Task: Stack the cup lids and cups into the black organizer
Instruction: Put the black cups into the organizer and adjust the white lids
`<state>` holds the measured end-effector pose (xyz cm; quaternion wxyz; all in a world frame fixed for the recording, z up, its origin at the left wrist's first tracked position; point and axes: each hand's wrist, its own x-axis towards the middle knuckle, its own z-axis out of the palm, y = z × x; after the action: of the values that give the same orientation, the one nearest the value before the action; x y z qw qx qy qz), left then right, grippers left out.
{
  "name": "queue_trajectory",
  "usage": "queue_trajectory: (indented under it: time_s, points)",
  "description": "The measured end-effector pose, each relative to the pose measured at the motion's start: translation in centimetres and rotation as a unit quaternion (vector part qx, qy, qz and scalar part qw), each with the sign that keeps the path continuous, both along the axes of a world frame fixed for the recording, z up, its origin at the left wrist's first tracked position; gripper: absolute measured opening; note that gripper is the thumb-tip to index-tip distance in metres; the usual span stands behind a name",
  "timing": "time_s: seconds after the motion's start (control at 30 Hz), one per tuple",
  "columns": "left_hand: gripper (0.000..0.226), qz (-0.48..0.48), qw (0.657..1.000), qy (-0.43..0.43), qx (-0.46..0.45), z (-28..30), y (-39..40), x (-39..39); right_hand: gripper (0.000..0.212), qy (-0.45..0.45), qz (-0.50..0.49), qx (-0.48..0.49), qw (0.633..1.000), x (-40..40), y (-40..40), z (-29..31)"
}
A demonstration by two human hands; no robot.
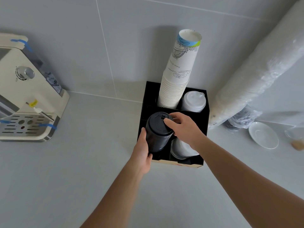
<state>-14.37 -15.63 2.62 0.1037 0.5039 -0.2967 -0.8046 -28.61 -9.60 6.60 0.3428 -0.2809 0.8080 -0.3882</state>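
Two hands on the black lid stack [158, 132], seated in the front-left compartment of the black organizer [206, 112]. Left hand [143, 150] wraps the stack's side; right hand [182, 127] grips the top lid, thumb on its rim. Rear compts: paper cups [177, 76], white lids [194, 102]. Advice: keep stack vertical, press down evenly w/ right hand, steady the side, let go only once stack stands plumb.
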Motion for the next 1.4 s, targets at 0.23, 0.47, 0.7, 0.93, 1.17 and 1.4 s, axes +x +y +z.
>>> queue_trajectory:
  time_s: [0.23, 0.47, 0.7, 0.93, 1.17, 1.4]
  points:
    - [0.041, 0.003, 0.999, -0.046, -0.005, -0.1, 0.7, -1.7, 0.025, -0.017, -0.001, -0.006, 1.000, -0.1, 0.9, 0.0]
    - [0.039, 0.045, 0.999, -0.011, 0.013, 0.5, 0.8, -2.6, 0.043, -0.001, -0.017, 0.007, 1.000, 0.0, 0.4, 0.4]
    - [0.051, 0.069, 0.997, -0.012, -0.019, 0.9, 1.6, -2.1, 0.054, -0.011, -0.019, -0.001, 1.000, 0.7, 1.1, 0.1]
    - [0.067, 0.074, 0.997, -0.038, 0.000, 2.0, 1.4, -1.2, 0.046, -0.005, -0.019, -0.001, 1.000, 1.1, 1.1, 0.8]
    - [0.068, 0.083, 0.996, -0.021, 0.003, 1.9, 2.0, 0.4, 0.068, -0.002, -0.012, 0.000, 1.000, 1.8, 1.7, 1.9]
    - [0.062, 0.091, 0.996, -0.003, -0.001, 2.0, 3.6, 2.0, 0.057, 0.006, -0.030, 0.000, 1.000, 1.0, 3.4, 3.6]
